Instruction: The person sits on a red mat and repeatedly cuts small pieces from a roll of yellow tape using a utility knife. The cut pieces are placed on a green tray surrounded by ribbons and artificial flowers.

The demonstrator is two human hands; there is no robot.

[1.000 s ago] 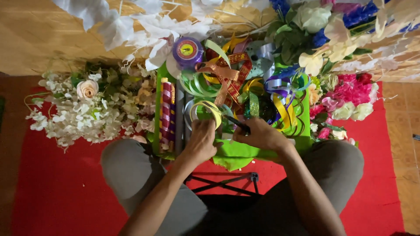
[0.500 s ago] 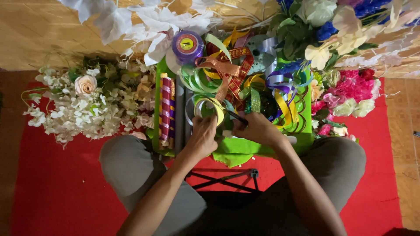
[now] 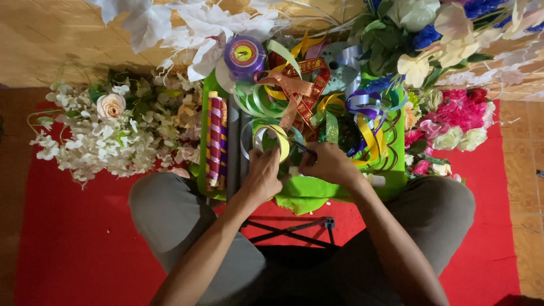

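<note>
My left hand [image 3: 262, 174] grips a yellow-green ribbon roll [image 3: 271, 142] at the front of a green tray [image 3: 205, 170] full of ribbons. My right hand [image 3: 328, 164] holds a thin dark tool, probably scissors [image 3: 302, 148], with its tip touching the roll. A green sheet [image 3: 303, 192] lies under both hands at the tray's near edge. Both forearms reach forward over my knees.
In the tray are a striped red-and-purple roll [image 3: 215, 140], a purple spool [image 3: 244, 55] and tangled ribbons [image 3: 300, 90]. White artificial flowers [image 3: 107, 136] lie left on the red cloth [image 3: 68, 243]; pink, cream and blue ones [image 3: 453, 119] lie right. A black folding stand [image 3: 289, 229] sits between my legs.
The view has shifted slightly. Both hands stay on the ribbon roll, the right hand working the dark tool against it with small movements.
</note>
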